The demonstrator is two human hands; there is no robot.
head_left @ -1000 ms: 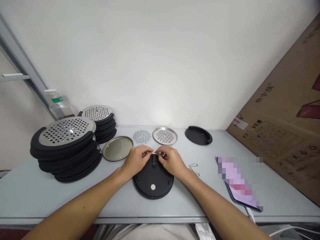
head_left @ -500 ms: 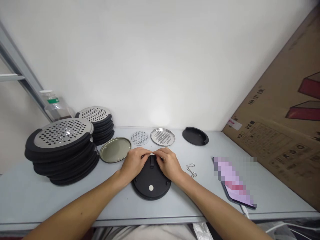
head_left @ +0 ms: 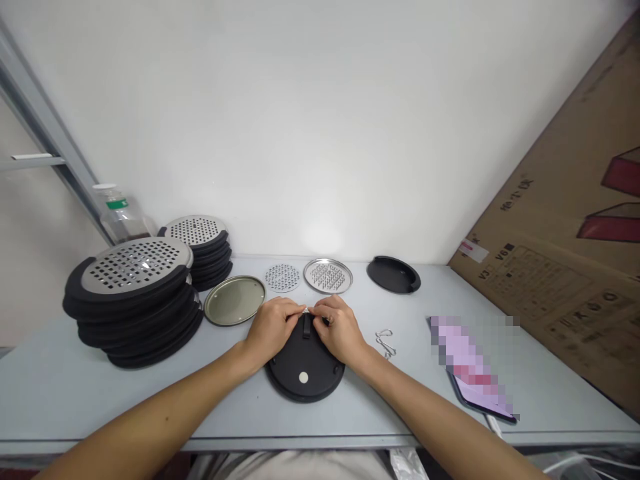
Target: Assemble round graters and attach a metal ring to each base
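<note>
A black round plastic base [head_left: 304, 357] lies on the table before me, with a pale round spot near its near edge and a narrow black tab [head_left: 307, 326] near its far edge. My left hand [head_left: 276, 327] is closed at the far left rim, thumb and forefinger pinched. At the far right rim, my right hand [head_left: 337, 327] is closed in a like pinch. The fingertips of both meet beyond the tab around a small shiny piece [head_left: 307, 310], mostly hidden by the fingers. Right of my right hand lie bent metal wire pieces [head_left: 385, 343].
Two stacks of black-rimmed grater discs [head_left: 133, 313] [head_left: 200, 257] stand at left, a clear jar [head_left: 123, 217] behind. Along the back are a plain metal lid [head_left: 235, 301], a perforated sheet [head_left: 283, 278], a grater plate [head_left: 329, 276] and a black shell [head_left: 394, 275]. A phone [head_left: 475, 373] and a cardboard box [head_left: 565, 267] are at right.
My view has shifted slightly, so everything appears a little to the right. Both hands keep their pinch at the base's far rim, with only a slight shift of the fingers.
</note>
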